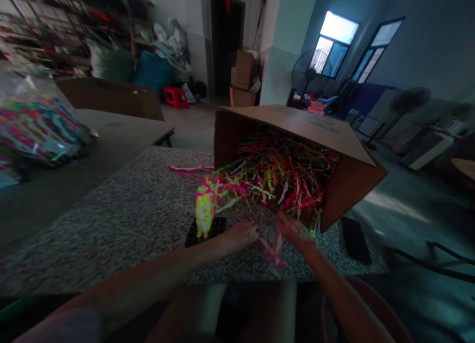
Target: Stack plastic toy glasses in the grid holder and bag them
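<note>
A cardboard box (pixel 297 135) lies on its side on a speckled granite-look tabletop (pixel 111 229), its open mouth facing me. Out of it spills a tangle of thin neon strips (pixel 274 170) in pink, green, yellow and white. My right hand (pixel 293 229) pinches a few pink strips (pixel 273 251) near the box's lower edge. Just left of it, my left hand (pixel 237 236) reaches over the tabletop; whether its fingers grip anything is hidden. A bright yellow and pink bundle of strips (pixel 205 208) stands further left, on a dark square pad (pixel 206 230).
A black phone (pixel 355 240) lies at the table's right end. To the left, a second table (pixel 118 127) carries a large bag of colourful strips (pixel 37 130). Behind are a flat brown carton (pixel 111 98), a red stool (pixel 176 97), stacked boxes (pixel 243 80) and standing fans (pixel 308 71).
</note>
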Motion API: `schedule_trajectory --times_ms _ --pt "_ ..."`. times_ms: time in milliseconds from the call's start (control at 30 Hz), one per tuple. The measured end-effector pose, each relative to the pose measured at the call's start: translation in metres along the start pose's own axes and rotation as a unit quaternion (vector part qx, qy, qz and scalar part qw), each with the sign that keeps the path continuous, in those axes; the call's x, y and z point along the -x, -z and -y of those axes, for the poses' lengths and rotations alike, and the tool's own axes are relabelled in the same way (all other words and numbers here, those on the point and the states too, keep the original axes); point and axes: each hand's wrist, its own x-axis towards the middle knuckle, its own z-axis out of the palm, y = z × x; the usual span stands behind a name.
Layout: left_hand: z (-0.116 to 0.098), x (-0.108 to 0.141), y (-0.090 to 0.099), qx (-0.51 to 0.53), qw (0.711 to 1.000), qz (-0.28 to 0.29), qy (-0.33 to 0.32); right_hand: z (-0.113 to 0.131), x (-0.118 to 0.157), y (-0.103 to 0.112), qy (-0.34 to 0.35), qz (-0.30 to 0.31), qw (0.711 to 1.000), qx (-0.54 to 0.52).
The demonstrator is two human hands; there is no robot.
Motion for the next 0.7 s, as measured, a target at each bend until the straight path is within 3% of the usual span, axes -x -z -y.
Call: schedule_trajectory --times_ms 67,133,200,267,333,400,467,567,633,700 --pt "-0.008 0.027 0.009 -0.001 1.0 0.002 -0.016 -0.001 0.002 0.012 -0.077 -0.081 0.988 -0.109" --pt "-0.017 0.066 0.015 0.051 0.999 -0.01 -0.014 0.008 -0.001 0.019 -0.18 -0.123 0.939 -0.265" --pt "-0.024 0.111 0.016 0.186 0.982 -0.029 0.036 0.03 -0.01 0.018 -0.268 -0.094 0.852 -0.44" --pt "-0.022 0.151 0.015 0.325 0.933 -0.071 0.138 0.062 -0.025 0.008 -0.301 -0.03 0.748 -0.591" --pt "-0.009 0.179 0.015 0.364 0.877 -0.166 0.266 0.094 -0.046 -0.004 -0.295 0.006 0.659 -0.692" --pt "0.015 0.188 0.018 0.324 0.822 -0.282 0.373 0.119 -0.069 -0.013 -0.295 0.006 0.604 -0.741" --pt "0.045 0.182 0.019 0.3 0.776 -0.36 0.423 0.134 -0.091 -0.019 -0.323 -0.004 0.584 -0.745" --pt "0.086 0.158 0.011 0.364 0.748 -0.374 0.411 0.141 -0.116 -0.024 -0.362 0.006 0.613 -0.702" --pt "0.104 0.142 -0.001 0.389 0.756 -0.351 0.392 0.141 -0.126 -0.029 -0.372 0.004 0.632 -0.68" --pt "0.115 0.131 -0.014 0.378 0.787 -0.324 0.365 0.141 -0.131 -0.035 -0.358 -0.004 0.64 -0.68"
